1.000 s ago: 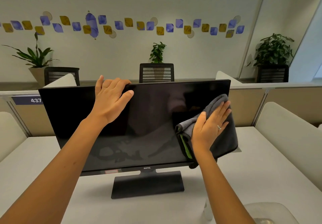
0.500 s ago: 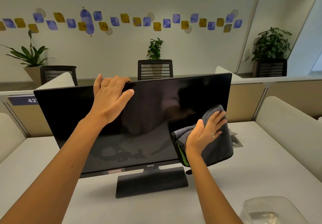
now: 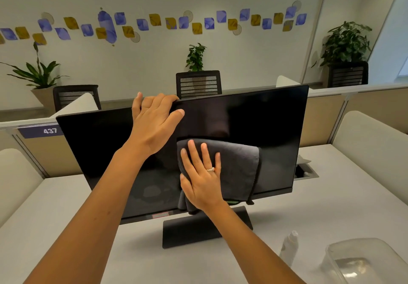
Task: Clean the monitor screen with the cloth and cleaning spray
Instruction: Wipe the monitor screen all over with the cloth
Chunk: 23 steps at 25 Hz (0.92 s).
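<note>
monitor screen (image 3: 254,129) stands on the white desk (image 3: 66,217), behind a blurred spray bottle (image 3: 289,248) and clear tub (image 3: 362,261). right hand (image 3: 202,180) presses the grey cloth (image 3: 238,169) flat on it, fingers straight; left hand (image 3: 154,122) curls over its top edge.

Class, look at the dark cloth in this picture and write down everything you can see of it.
The cloth is dark grey, soft and fleecy-looking, folded over into a thick pad with a stitched edge hanging down its right side and a sliver of green at the bottom. It lies flat against the lower middle of the black monitor screen, its bottom edge drooping past the bezel. The right hand presses it with straight, spread fingers.
</note>
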### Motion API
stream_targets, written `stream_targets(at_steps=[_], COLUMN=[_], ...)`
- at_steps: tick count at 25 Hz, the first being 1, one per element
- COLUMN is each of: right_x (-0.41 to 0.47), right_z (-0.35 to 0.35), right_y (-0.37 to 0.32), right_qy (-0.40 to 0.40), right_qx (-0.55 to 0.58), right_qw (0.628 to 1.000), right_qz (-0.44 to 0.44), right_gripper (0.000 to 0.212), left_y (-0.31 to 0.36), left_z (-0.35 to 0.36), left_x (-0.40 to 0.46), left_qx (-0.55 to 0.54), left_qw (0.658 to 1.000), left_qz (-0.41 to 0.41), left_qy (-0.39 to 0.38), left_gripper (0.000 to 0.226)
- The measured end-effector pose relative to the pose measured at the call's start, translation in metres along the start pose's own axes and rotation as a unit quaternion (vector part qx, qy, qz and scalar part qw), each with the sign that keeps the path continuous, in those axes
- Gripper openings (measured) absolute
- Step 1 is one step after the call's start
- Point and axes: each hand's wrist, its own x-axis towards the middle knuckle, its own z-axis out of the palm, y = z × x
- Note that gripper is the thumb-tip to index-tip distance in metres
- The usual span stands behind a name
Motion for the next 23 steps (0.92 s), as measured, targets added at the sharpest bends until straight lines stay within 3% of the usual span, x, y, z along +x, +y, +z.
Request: stream_targets(at_steps=[3, 8, 14, 18, 23], right_x=[-0.023, -0.017, 0.025, 0.064, 0.086], right_z=[0.004, -0.011, -0.036, -0.037, -0.022], right_y=[0.014, 0.051, 0.072, 0.05, -0.001], right_qy=[-0.005, 0.071, 0.172, 0.203, 0.182], right_qx=[-0.039, -0.02, 0.03, 0.046, 0.021], right_qw=[0.999, 0.978, 0.93, 0.937, 0.974], right_qz=[-0.006, 0.198, 0.324, 0.281, 0.131], right_gripper=[0.066, 0.069, 0.054, 0.051, 0.057], left_y=[0.001, 0.0, -0.001, -0.003, -0.008], left_z=[-0.001, -0.003, -0.005, -0.005, -0.001], left_x=[0.0, 0.001, 0.001, 0.003, 0.006], left_qx=[-0.012, -0.021, -0.03, -0.036, -0.048], left_qw=[1.0, 1.0, 0.999, 0.998, 0.997], left_qz=[0.006, 0.01, 0.012, 0.009, 0.009], left_qy=[-0.004, -0.014, -0.027, -0.045, -0.058], left_gripper=[0.057, 0.054, 0.052, 0.051, 0.051])
